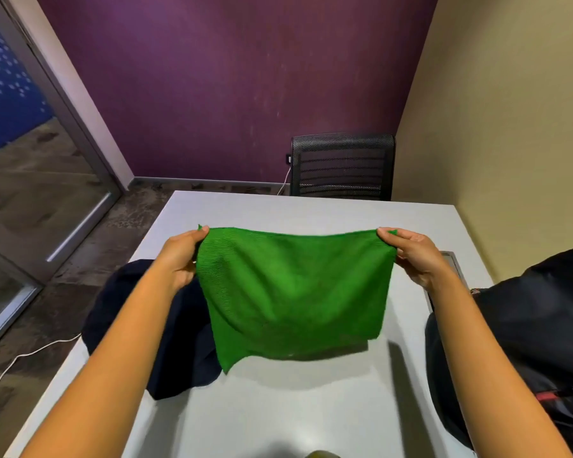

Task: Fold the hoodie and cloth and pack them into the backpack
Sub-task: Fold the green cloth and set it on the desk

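Progress looks early from where I sit; nothing that I can see is packed yet, and I judge the fold of the green cloth (291,292) as only about to begin, since it hangs as a single open sheet; nearest me, at about eight o'clock in the view, the dark hoodie (166,352) lies in a loose heap on the white table (278,408), apparently unfolded, though much of it sits behind my left forearm; at three to four o'clock the black backpack (523,325) rests on the table's right side, and I cannot tell whether its mouth is open; between them I hold the cloth up above the table, clear of the surface, its lower edge hanging free; my left hand (182,259) pinches the top left corner at ten o'clock, thumb on top and fingers curled beneath; my right hand (414,256) pinches the top right corner at two o'clock the same way; both arms reach forward, stretching the top edge nearly taut; beyond, at one o'clock, a black mesh chair (343,165) stands against the purple wall (245,77).
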Demonstrator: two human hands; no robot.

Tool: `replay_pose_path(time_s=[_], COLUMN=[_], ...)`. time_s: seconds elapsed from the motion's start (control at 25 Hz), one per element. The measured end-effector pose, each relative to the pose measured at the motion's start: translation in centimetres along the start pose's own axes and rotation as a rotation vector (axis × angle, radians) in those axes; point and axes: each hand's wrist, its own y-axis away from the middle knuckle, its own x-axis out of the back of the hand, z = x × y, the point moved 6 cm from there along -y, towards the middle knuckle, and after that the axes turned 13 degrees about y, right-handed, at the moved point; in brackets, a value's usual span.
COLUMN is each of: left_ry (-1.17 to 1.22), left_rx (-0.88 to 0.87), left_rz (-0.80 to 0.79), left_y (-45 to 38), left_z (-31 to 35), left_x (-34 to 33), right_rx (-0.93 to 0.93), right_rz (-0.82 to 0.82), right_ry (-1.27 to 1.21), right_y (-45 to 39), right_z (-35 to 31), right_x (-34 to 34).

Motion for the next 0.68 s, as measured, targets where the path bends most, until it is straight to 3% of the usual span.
replay_pose_path(time_s=[0.08, 0.16, 0.4, 0.52, 0.68], left_ry=[0.015, -0.018, -0.076, -0.069, -0.001], left_rx=[-0.069, -0.155, -0.298, -0.322, -0.344], left_rz=[0.187, 0.174, -0.028, -0.024, 0.085], left_y=[-0.6, -0.2, 6.2, 7.4, 6.8], left_z=[-1.6, -3.1, -6.9, -7.6, -7.0], left_x=[-0.6, -3.0, -12.4, -13.2, -11.9], right_rx=[-0.001, 0.023, 0.149, 0.161, 0.115], right_rz=[0.237, 0.345, 0.141, 0.228, 0.344], right_ry=[-0.047, 0.012, 0.086, 0.165, 0.082], right_y=[-0.4, 0.3, 4.8, 5.3, 5.5], right_z=[0.9, 1.1, -0.5, -0.8, -0.9], right_x=[-0.6, -2.6, -13.2, -13.3, -11.6])
